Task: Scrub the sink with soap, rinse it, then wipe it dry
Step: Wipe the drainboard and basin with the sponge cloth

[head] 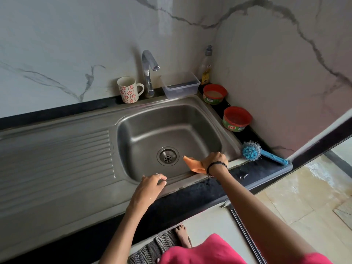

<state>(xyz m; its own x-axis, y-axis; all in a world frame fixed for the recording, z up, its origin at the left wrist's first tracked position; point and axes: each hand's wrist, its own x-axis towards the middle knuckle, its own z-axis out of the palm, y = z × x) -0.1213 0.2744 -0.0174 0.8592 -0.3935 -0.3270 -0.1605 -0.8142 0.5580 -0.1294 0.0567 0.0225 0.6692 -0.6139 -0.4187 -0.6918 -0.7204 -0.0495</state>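
A pink garment [200, 250] fills the near edge, below the steel sink [213, 119]. The right hand [214, 159] grips an orange cloth [193, 162] against the sink's near right inner wall; the cloth trails toward the drain [168, 156]. The left hand [150, 186] rests on the sink's front rim, fingers loosely curled, grasping nothing. A blue brush [253, 151] lies right of the sink.

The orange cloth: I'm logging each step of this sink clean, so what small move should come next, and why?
Probably draw the orange cloth from the near right corner across the basin floor toward the drain. The right hand grips it at the sink rim, the tap shows no water, no suds show, and the left hand rests on the front edge.
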